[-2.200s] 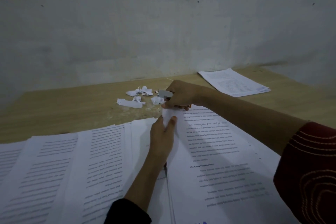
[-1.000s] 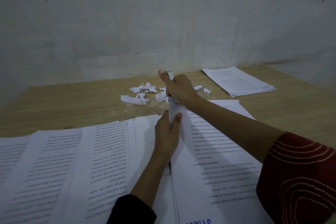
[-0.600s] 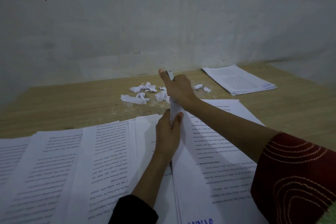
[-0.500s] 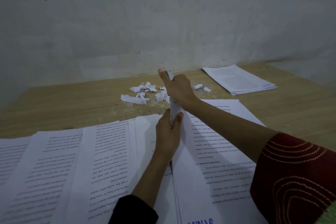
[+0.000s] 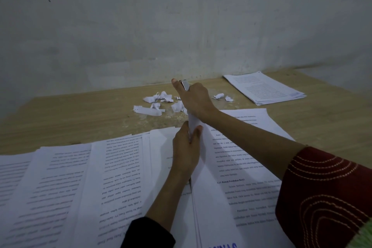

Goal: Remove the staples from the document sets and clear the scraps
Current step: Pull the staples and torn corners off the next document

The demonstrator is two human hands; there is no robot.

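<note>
A printed document set (image 5: 237, 169) lies in front of me with its top left corner pulled up into a fold. My left hand (image 5: 186, 149) pinches that raised corner just below the fold. My right hand (image 5: 194, 99) grips a small metal staple remover (image 5: 184, 85) above the corner, thumb stretched out to the left; the tool's jaws are hidden under the hand. Torn white paper scraps (image 5: 155, 104) lie on the wooden table (image 5: 60, 119) behind the hands, and a few more scraps (image 5: 222, 96) lie to the right.
Several overlapping printed sheets (image 5: 66, 187) cover the near left of the table. A separate stack of papers (image 5: 263, 88) sits at the far right near the grey wall (image 5: 181, 26). Bare wood shows at the far left and right.
Since 2.2 s ago my right hand has risen from lying on the corner to pulling up above it with the tool. In the last second both hands have barely moved.
</note>
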